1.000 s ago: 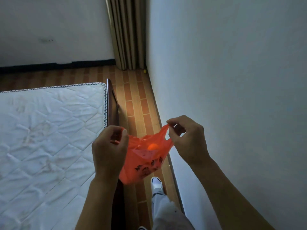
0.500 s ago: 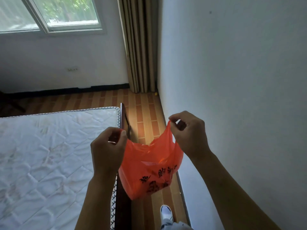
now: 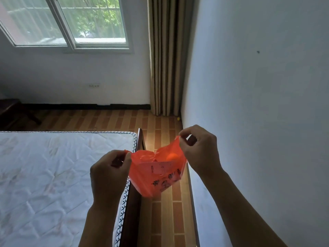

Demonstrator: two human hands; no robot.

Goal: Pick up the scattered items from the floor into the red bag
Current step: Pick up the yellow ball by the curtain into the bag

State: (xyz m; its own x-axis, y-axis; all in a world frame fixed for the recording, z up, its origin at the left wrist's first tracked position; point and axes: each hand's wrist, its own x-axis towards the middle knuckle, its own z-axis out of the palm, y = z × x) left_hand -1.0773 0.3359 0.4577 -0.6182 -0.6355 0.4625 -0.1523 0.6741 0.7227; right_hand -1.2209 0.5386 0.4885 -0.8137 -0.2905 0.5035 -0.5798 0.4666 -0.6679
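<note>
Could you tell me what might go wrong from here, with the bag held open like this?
1. The left hand and right hand only pinch the thin rim of the red bag; it could slip or tear and spill the orange ball inside.
2. The small yellow item by the curtain sits in a dim corner and may be overlooked.

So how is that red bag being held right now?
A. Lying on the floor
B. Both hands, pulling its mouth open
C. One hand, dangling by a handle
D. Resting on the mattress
B: the left hand and right hand each pinch an edge of the red bag, which hangs open between them.
</note>
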